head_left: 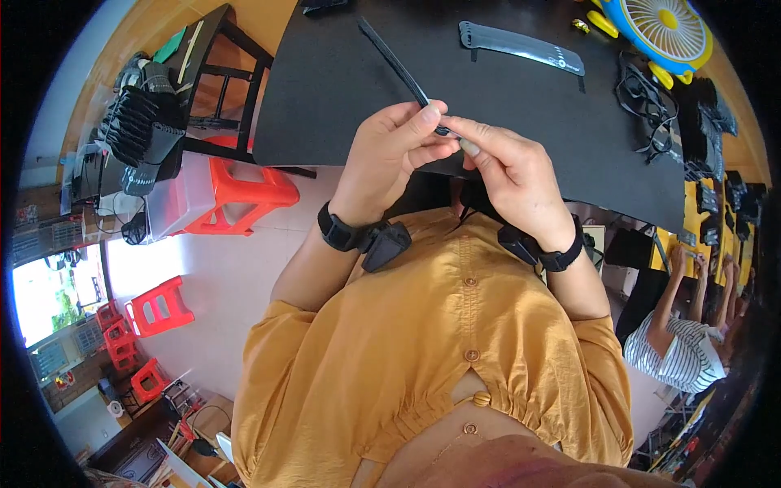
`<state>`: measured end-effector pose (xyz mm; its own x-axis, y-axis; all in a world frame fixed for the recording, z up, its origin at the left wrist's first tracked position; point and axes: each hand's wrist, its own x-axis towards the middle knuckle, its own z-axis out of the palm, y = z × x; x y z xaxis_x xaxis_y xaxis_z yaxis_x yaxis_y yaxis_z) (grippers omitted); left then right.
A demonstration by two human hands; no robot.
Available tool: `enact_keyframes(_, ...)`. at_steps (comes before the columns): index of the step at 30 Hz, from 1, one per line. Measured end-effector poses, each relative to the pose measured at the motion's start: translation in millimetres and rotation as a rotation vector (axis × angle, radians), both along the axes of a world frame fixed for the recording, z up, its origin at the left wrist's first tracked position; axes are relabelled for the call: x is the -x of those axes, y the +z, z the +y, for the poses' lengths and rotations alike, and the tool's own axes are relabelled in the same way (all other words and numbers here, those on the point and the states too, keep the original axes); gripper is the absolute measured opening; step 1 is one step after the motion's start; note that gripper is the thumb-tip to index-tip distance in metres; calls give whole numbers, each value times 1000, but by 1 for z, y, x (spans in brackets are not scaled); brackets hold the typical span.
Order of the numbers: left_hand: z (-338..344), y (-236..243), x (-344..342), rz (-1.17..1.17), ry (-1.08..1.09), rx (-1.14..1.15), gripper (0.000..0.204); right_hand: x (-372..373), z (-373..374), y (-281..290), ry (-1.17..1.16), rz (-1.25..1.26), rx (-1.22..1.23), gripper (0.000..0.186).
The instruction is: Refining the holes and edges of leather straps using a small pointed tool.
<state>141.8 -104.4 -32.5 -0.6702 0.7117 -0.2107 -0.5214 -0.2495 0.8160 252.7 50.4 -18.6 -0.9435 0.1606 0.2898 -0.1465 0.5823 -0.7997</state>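
Note:
A narrow black strip (pixel 394 63) slants up and away to the left from my fingers, above the near part of the black table (pixel 325 106). My left hand (pixel 382 150) is closed round its lower part, the thumb lying on top. At the strip's near end my right hand (pixel 521 167) pinches with thumb and fingertips, touching the left fingers. What exactly lies between the right fingertips is partly hidden. Farther off on the table lies a flat, glossy dark-grey band (pixel 521 49) with small holes at one end.
A blue and yellow fan (pixel 655 32) stands at the far right, with tangled black straps (pixel 647 106) nearer. To the left, black pieces are piled (pixel 138 130) beside a red stool (pixel 244 195). A co-worker in a striped top (pixel 675 350) sits at the right.

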Motion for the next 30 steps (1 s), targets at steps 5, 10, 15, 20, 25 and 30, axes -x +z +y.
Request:
enact_keyframes(5, -6, -8, 7, 227, -36, 280, 34, 4, 1, -3, -16, -92, 33, 45)
enact_keyframes(10, -5, 0, -10, 1078, 204, 575, 36, 10, -5, -12, -21, 174, -70, 41)
enact_keyframes(15, -10, -9, -6, 1137, 193, 464, 33, 10, -7, -12, 58, 195, 26, 39)
enact_keyframes(20, -15, -17, 10, 1149, 73, 275, 37, 9, -12, -11, 30, 217, -17, 38)
enact_keyframes(25, -17, -27, 12, 986, 5, 142, 39, 10, -18, -12, 21, 207, 90, 34)
enact_keyframes(30, -16, -29, 5, 817, 35, 43, 37, 8, -23, -7, 39, -63, 601, 28)
